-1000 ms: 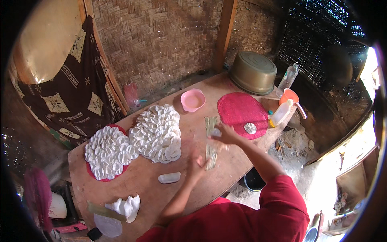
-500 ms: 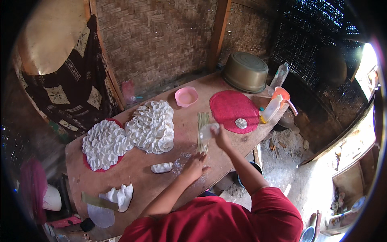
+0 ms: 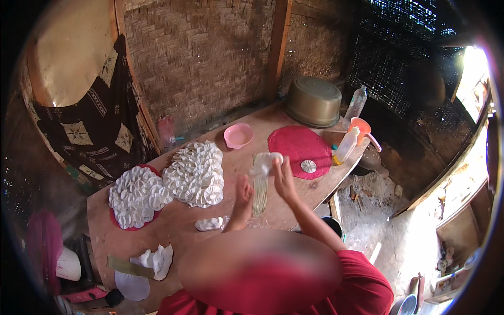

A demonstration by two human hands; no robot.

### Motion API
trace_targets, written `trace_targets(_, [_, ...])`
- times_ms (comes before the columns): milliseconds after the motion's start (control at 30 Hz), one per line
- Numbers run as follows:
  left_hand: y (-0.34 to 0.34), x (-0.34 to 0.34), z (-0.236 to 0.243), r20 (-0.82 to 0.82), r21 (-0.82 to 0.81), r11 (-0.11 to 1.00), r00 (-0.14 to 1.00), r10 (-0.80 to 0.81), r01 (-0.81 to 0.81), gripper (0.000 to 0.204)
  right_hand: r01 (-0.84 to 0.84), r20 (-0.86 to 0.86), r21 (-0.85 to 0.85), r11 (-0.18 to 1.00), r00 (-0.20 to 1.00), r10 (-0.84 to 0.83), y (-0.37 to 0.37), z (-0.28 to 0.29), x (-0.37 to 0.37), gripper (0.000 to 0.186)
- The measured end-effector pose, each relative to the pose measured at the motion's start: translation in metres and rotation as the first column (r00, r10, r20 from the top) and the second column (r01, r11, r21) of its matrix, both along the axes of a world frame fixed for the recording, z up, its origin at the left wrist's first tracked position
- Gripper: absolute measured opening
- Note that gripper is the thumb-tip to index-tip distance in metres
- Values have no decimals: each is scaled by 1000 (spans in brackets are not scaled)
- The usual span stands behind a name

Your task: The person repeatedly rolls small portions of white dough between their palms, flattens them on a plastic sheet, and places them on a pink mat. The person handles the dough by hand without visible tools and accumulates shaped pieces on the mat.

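My right hand (image 3: 283,181) is raised with its fingertips gripping a blurred white, soft-looking piece (image 3: 264,163) over a pale green strip of dried leaves (image 3: 259,195). My left hand (image 3: 242,198) stands on edge left of the strip, fingers loosely bent, holding nothing visible. Lower left of it lies a small lumpy white roll (image 3: 208,224). Heaps of pleated white discs (image 3: 191,173) cover the table's left half, partly on a red round mat (image 3: 131,226). Another red mat (image 3: 294,147) bears one pleated disc (image 3: 308,166).
The wooden table (image 3: 226,160) holds a pink bowl (image 3: 238,136), upturned metal pot (image 3: 312,100), plastic bottle (image 3: 356,102), orange scoop (image 3: 360,128) and squeeze bottle (image 3: 345,147). White scraps (image 3: 160,260) lie at front left. Woven walls (image 3: 199,63) stand behind.
My right hand has lifted the white piece up along the strip. My left hand has turned upright and moved slightly left. The whole view has shifted a little.
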State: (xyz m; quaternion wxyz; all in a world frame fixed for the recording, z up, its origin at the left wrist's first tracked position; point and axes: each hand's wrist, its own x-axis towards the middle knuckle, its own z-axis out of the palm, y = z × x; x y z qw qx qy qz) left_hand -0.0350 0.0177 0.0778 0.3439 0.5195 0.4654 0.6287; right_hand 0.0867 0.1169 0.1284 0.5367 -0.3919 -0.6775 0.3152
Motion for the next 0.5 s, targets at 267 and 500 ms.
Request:
trace_targets(267, [-43, -31, 86, 790, 49, 958, 576, -211, 284, 73, -305, 403, 469, 829, 909, 106, -118, 40, -28, 52])
trace_targets(500, [-86, 6, 148, 628, 412, 877, 621, -469, 245, 74, -605, 501, 477, 637, 783, 368, -154, 123, -39, 73])
